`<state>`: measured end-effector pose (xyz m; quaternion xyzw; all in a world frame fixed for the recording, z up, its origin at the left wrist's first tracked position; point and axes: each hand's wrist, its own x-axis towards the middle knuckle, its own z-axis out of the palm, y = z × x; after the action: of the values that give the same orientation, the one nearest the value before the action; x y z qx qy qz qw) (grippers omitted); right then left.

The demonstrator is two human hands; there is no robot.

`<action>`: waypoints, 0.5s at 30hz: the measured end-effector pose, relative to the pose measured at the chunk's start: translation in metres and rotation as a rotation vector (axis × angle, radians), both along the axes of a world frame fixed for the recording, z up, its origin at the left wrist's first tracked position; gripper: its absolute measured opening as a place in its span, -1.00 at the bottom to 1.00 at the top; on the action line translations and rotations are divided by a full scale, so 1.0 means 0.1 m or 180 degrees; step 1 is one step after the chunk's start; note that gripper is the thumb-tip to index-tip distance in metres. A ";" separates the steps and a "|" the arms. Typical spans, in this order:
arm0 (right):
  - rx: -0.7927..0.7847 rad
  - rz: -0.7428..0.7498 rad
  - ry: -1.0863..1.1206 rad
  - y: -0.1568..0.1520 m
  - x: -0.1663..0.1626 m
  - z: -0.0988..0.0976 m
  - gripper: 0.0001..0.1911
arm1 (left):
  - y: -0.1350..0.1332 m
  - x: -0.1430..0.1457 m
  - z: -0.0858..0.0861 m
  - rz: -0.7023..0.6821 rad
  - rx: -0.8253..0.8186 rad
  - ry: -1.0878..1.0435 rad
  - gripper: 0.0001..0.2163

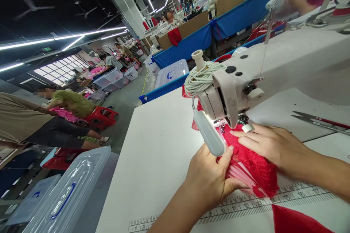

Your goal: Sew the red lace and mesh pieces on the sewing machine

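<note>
While both hands lie on it, the red lace fabric [255, 169] sits under the needle end of the sewing machine [273, 65], bunched on the table [153, 153] just in front of the machine head. R hand [273, 145] is spread flat, palm down, fingers straight, pressing the cloth beside the needle w/o gripping. L hand [210, 180] is half curled at the cloth's edge, index finger and thumb spread on it. Its other fingers are hidden, so can't tell if it pinches or only presses.

Handling, as a judgement: light, thin, v. soft, no stiffness. The lace looks open & snag-prone, and prob. slides on the smooth top, bunching or stretching if pulled from one spot. Best held flat w/ spread fingers either side of the needle, or pinched at an edge, not mid-cloth.

Around the machine: a white lamp [209, 133] hangs off its head, just above the L index finger, crowding that side. A coil of pale cord [203, 78] wraps the post at its left end. Scissors [319, 120] lie right-front of it, apart from R hand. A printed ruler [287, 196] runs along the table in front, partly under the cloth, w/ another red piece [295, 222] nearer the person. Clear lidded bins [65, 189] & other people are well off to the machine's left.
</note>
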<state>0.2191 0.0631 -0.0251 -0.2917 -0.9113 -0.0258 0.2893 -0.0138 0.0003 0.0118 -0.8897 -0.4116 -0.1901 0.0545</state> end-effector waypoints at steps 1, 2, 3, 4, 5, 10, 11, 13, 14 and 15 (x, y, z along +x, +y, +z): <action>0.0001 0.0005 -0.0003 0.00 0.00 0.00 -0.75 | 0.00 0.00 0.00 0.0004 -0.0015 0.0003 -0.22; 0.0002 0.0001 -0.0014 0.01 0.00 -0.01 -0.74 | 0.00 -0.01 0.00 0.0009 -0.0032 0.0009 -0.22; 0.0005 0.0001 -0.0028 0.01 0.00 -0.02 -0.74 | 0.00 -0.01 -0.01 0.0016 -0.0046 0.0016 -0.22; 0.0004 -0.0005 -0.0043 0.01 0.00 -0.03 -0.72 | 0.00 -0.01 -0.01 0.0018 -0.0056 0.0027 -0.21; 0.0002 -0.0008 -0.0049 0.01 0.00 -0.04 -0.71 | 0.00 -0.01 -0.02 0.0019 -0.0057 0.0035 -0.21; -0.0062 -0.0037 -0.0070 0.02 0.01 -0.07 -0.71 | 0.01 -0.01 -0.03 0.0036 0.0006 0.0018 -0.21; -0.0078 -0.0046 -0.0062 0.03 0.01 -0.07 -0.72 | 0.01 -0.01 -0.04 0.0042 0.0024 0.0018 -0.21; -0.0109 -0.0054 -0.0037 0.04 0.01 -0.08 -0.72 | 0.02 -0.01 -0.03 0.0033 0.0049 0.0039 -0.22; -0.0118 -0.0051 -0.0031 0.05 0.01 -0.08 -0.72 | 0.03 -0.01 -0.03 0.0020 0.0057 0.0052 -0.22; -0.0114 -0.0057 -0.0019 0.05 0.01 -0.08 -0.71 | 0.03 -0.01 -0.03 0.0004 0.0066 0.0059 -0.23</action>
<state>0.2201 0.0684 -0.0334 -0.3049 -0.9099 -0.0129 0.2811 -0.0150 0.0036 0.0093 -0.8906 -0.4096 -0.1859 0.0676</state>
